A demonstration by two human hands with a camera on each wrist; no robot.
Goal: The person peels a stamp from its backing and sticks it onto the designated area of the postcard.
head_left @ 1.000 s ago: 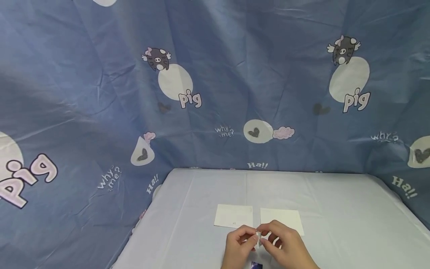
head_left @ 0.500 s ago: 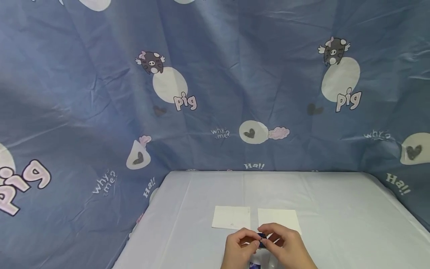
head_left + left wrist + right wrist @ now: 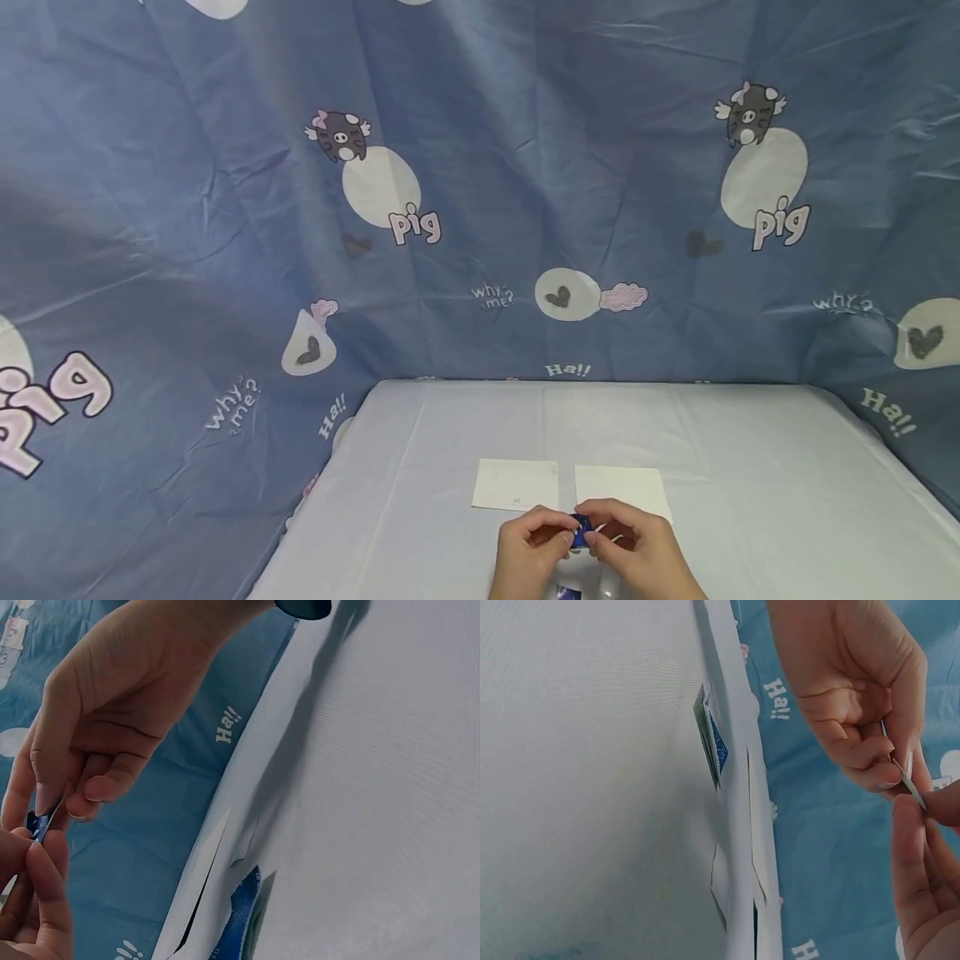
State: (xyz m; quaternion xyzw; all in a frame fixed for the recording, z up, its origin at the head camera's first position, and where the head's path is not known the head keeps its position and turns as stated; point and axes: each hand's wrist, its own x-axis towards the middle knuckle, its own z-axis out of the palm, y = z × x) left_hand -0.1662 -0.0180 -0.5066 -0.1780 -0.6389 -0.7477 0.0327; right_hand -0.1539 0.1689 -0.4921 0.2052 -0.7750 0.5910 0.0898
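Observation:
My left hand (image 3: 525, 550) and right hand (image 3: 641, 546) meet over the near part of the white table. Between them the thumbs and fingers pinch a small blue stamp (image 3: 581, 532). Its blue face shows in the head view; in the right wrist view the pinched stamp (image 3: 909, 786) is nearly edge-on, with a toothed edge. Fingertips cover part of it. Below the hands lies another blue stamp-like piece (image 3: 568, 593), cut off by the frame. The left wrist view shows this piece (image 3: 240, 915) standing slightly off the cloth, its edge serrated.
Two white paper rectangles, a left one (image 3: 515, 484) and a right one (image 3: 622, 487), lie side by side beyond the hands. The right hand overlaps the right one. A blue patterned curtain (image 3: 480, 208) rises behind the white tabletop (image 3: 420, 433).
The stamp has turned from showing a thin pale side to showing its blue face. Both hands stay close together in nearly the same place.

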